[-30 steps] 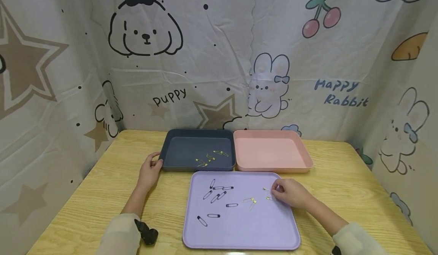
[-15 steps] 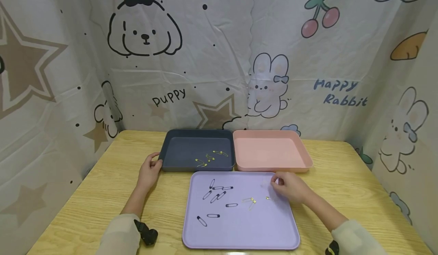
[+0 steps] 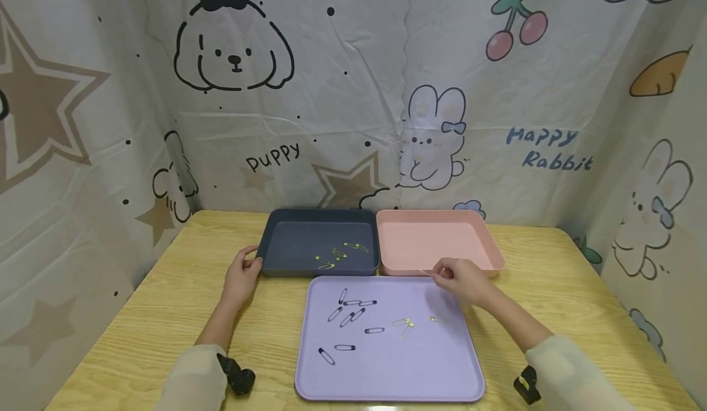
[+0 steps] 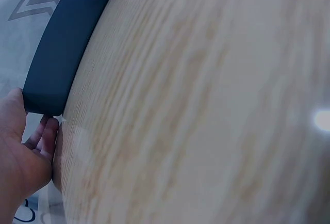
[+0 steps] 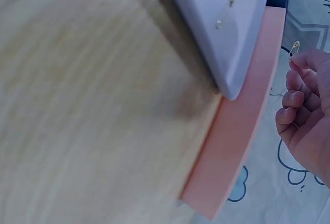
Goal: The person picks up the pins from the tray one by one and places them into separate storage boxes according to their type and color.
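My right hand [image 3: 463,281] pinches a small yellow safety pin [image 5: 295,47] between thumb and fingertips, over the near wall of the pink tray [image 3: 433,233]. My left hand [image 3: 241,281] grips the left edge of the dark blue tray [image 3: 301,233], thumb by the rim and fingers low at the corner [image 4: 46,100]. Several yellow safety pins [image 3: 339,254] lie in that dark tray. On the lilac tray [image 3: 397,371], several black safety pins [image 3: 374,331] are spread at the left, and a few yellow safety pins [image 3: 409,324] lie right of the middle.
The dark and pink trays stand side by side at the back of the wooden table [image 3: 265,337], with the lilac tray in front. Behind rises a printed curtain [image 3: 342,92]. Black wrist cameras [image 3: 239,375] sit at both sleeves.
My right hand has lifted a yellow safety pin off the lilac tray's right side and moved up and slightly left to the pink tray's near edge. The left hand has stayed put.
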`<state>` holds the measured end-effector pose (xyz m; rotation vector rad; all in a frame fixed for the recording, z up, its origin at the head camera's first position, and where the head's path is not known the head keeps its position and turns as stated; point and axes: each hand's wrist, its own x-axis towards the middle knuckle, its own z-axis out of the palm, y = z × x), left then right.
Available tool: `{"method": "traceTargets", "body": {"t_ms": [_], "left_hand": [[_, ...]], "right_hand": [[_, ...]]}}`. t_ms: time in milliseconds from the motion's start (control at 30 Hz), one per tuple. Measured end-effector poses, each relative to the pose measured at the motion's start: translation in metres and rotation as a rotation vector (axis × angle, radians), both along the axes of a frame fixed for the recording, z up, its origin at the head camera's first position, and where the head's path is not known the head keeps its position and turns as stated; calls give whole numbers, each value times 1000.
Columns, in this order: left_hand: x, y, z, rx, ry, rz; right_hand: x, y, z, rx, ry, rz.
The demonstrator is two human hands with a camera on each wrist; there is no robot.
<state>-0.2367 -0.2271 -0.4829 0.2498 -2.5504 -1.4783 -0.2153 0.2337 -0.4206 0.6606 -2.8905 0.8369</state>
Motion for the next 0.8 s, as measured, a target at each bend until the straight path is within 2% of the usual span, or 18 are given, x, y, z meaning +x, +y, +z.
{"method": "traceTargets", "body": {"t_ms": [367,800], "left_hand": [[0,0,3,-2,0,9],[1,-1,1,12,-16,0]], "right_hand": [[-23,-22,22,27,13,7],[-54,-57,37,38,27,16]]}}
